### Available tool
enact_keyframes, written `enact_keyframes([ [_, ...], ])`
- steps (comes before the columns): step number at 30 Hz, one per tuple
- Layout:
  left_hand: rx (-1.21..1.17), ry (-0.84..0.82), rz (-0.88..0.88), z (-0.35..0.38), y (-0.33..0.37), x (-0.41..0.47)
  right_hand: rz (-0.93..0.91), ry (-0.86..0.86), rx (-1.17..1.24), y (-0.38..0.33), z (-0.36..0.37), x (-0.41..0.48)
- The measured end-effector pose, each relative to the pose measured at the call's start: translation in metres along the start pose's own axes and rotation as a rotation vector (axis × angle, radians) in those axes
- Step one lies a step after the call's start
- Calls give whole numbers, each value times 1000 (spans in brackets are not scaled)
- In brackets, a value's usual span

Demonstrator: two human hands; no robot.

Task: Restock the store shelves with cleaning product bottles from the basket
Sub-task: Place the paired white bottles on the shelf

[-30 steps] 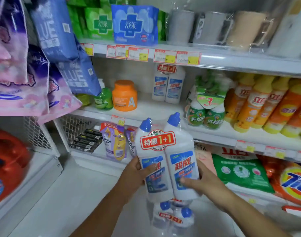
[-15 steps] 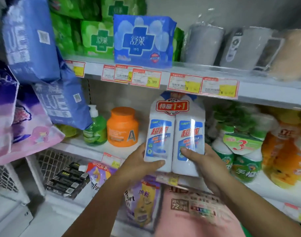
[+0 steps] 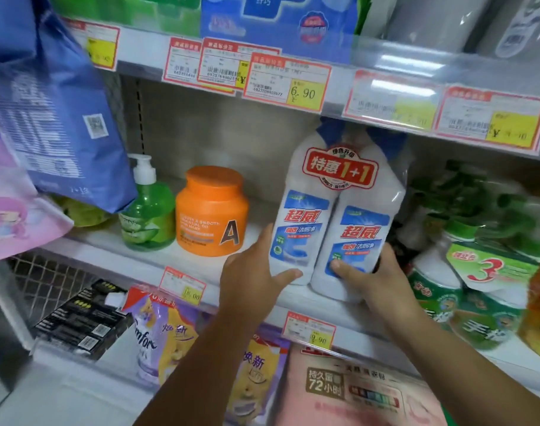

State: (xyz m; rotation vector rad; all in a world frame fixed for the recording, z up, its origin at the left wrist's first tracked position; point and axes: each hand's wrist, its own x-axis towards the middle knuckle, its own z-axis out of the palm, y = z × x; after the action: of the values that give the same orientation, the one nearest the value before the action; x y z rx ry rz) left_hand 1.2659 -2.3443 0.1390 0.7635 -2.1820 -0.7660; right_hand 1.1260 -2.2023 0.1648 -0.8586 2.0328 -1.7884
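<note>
A shrink-wrapped twin pack of white cleaner bottles (image 3: 333,210) with blue caps and a red "1+1" tag stands upright on the middle shelf (image 3: 201,265), its caps just under the upper shelf's edge. My left hand (image 3: 250,281) holds the pack's lower left side, thumb across the front of the base. My right hand (image 3: 373,284) grips the lower right bottle, with the thumb on its label and the fingers round the side. The basket is out of view.
To the pack's left stand an orange jar (image 3: 211,210) and a green pump bottle (image 3: 149,216); packs of green-capped bottles (image 3: 477,272) crowd its right. A blue bag (image 3: 53,118) hangs at the left. Price tags (image 3: 287,78) line the upper shelf edge. Refill pouches (image 3: 170,339) sit below.
Both hands have lifted the twin pack from waist height up onto the middle shelf, and it now stands there. The view has moved closer to the shelf.
</note>
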Motion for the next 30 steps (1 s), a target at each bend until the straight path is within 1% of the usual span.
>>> enact_keyframes([
  [2, 48, 34, 12, 2, -7, -2, -29, 38, -50, 2, 3, 0],
  [5, 235, 52, 90, -5, -21, -9, -29, 72, -83, 5, 7, 4],
  [8, 334, 31, 176, -17, -44, -19, -21, 108, -96, 2, 13, 15],
  [10, 362, -18, 230, -21, -61, -23, -24, 122, -103, 1, 17, 24],
  [14, 337, -57, 267, -22, -72, -24, -36, 156, -195, -1, 21, 38],
  [20, 268, -23, 275, -18, -73, -25, -25, 229, -311, 8, 20, 56],
  [27, 270, 7, 291, -17, -73, -26, -18, 289, -338, 10, 27, 64],
  [30, 255, 23, 313, -17, -75, -26, -12, 281, -318, 13, 28, 68],
])
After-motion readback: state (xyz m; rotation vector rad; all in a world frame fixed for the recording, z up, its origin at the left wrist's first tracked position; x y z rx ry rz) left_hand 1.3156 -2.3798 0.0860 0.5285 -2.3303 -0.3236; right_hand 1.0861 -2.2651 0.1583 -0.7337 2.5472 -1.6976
